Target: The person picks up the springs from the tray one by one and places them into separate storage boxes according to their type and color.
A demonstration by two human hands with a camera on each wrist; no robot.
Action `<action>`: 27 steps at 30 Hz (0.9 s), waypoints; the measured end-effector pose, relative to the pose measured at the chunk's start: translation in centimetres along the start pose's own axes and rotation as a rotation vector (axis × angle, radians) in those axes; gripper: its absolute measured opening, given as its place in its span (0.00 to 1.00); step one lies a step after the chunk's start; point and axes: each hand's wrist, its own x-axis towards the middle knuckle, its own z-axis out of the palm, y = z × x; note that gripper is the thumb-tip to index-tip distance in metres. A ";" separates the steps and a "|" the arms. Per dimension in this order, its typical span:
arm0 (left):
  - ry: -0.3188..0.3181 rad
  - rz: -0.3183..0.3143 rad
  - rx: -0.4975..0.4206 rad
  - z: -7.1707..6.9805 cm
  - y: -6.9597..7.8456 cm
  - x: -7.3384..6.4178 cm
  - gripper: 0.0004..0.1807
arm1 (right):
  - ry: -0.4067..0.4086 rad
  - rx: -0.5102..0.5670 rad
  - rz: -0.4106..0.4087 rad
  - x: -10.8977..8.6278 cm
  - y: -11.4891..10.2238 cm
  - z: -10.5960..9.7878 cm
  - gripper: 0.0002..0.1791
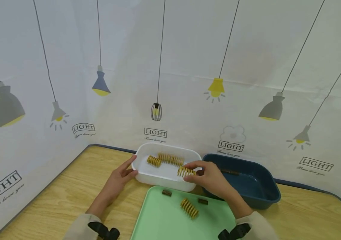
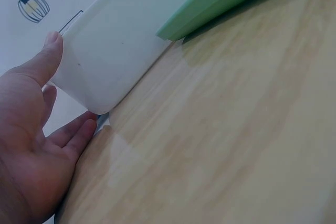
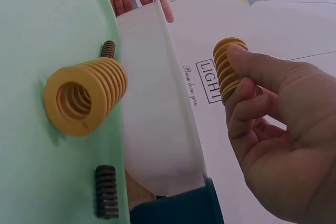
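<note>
My right hand (image 1: 213, 178) pinches a yellow coil spring (image 3: 224, 72) between thumb and fingers, over the right part of a white tub (image 1: 164, 179). Several yellow springs (image 1: 154, 161) lie inside that tub. At the tub's left end, my left hand (image 1: 119, 178) touches the wall and rim with fairly straight fingers. The left wrist view has its thumb by the rim and other fingertips low at the corner. On a green tray (image 1: 155, 220) in front lie a large yellow spring (image 1: 189, 208) and two small dark springs, one left (image 1: 167, 193) and one right (image 1: 202, 201).
A dark blue tub (image 1: 266, 191) stands right beside the white one, with a thin dark spring (image 1: 229, 172) in it. The wooden table (image 1: 107, 160) meets a white lamp-printed curtain (image 1: 188, 113) close behind the tubs.
</note>
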 end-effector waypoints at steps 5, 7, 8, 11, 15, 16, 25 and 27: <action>-0.002 0.004 -0.004 0.0 -0.1 -0.1 0.33 | 0.007 -0.025 0.016 1.3 -0.1 0.8 0.24; 0.001 0.008 0.002 0.0 -0.1 -0.1 0.33 | 0.006 -0.045 0.009 1.9 -0.1 1.2 0.23; 0.002 0.009 0.003 0.0 -0.1 -0.1 0.33 | 0.005 -0.058 0.004 2.1 0.0 1.4 0.23; 0.004 0.009 0.006 0.0 0.0 -0.1 0.33 | 0.009 -0.091 -0.004 2.9 0.1 2.1 0.22; 0.000 0.003 0.003 0.0 0.1 -0.2 0.33 | 0.028 -0.100 0.025 3.7 0.0 2.8 0.19; 0.000 0.002 0.001 0.1 0.1 -0.2 0.33 | 0.032 -0.097 0.037 3.9 0.0 2.9 0.19; -0.001 -0.003 0.002 0.1 0.1 -0.1 0.33 | 0.037 -0.100 0.098 5.9 0.8 3.6 0.20; 0.002 -0.003 0.004 0.1 0.1 0.0 0.34 | 0.031 -0.123 0.094 6.4 1.0 3.8 0.20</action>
